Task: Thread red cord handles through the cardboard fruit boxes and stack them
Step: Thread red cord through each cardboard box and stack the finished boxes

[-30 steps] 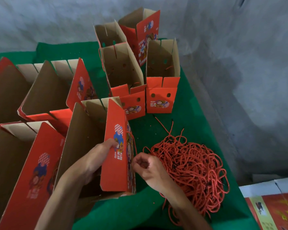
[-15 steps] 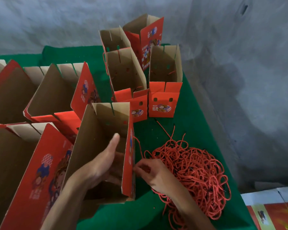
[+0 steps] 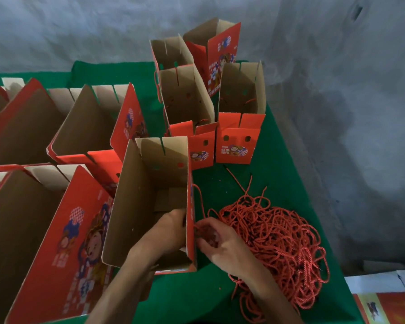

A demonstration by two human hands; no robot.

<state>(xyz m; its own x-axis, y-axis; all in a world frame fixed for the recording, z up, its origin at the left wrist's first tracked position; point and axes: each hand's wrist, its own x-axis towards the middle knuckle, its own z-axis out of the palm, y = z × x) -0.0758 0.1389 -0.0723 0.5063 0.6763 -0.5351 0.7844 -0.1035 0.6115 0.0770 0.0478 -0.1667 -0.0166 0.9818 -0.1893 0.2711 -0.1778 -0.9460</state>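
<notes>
An open cardboard fruit box (image 3: 147, 197), red outside and brown inside, stands on the green cloth in front of me. My left hand (image 3: 166, 232) reaches down inside it, fingertips against the inner face of its right wall; what they hold is hidden. My right hand (image 3: 220, 242) is outside that same wall, fingers curled and pinching a red cord (image 3: 199, 202) that loops up along the box's side. A loose pile of red cords (image 3: 281, 244) lies just right of that hand.
Three smaller boxes stand upright at the back (image 3: 187, 99), (image 3: 241, 108), (image 3: 218, 50), some with cord in them. Larger open boxes crowd the left (image 3: 87, 127), (image 3: 45, 242). The green-covered table (image 3: 278, 164) ends at right; flat printed cardboard (image 3: 384, 305) lies bottom right.
The box has swung round from edge-on to opening upward. My left hand went from gripping its top edge to reaching down inside. My right hand stayed at the outer wall with the cord.
</notes>
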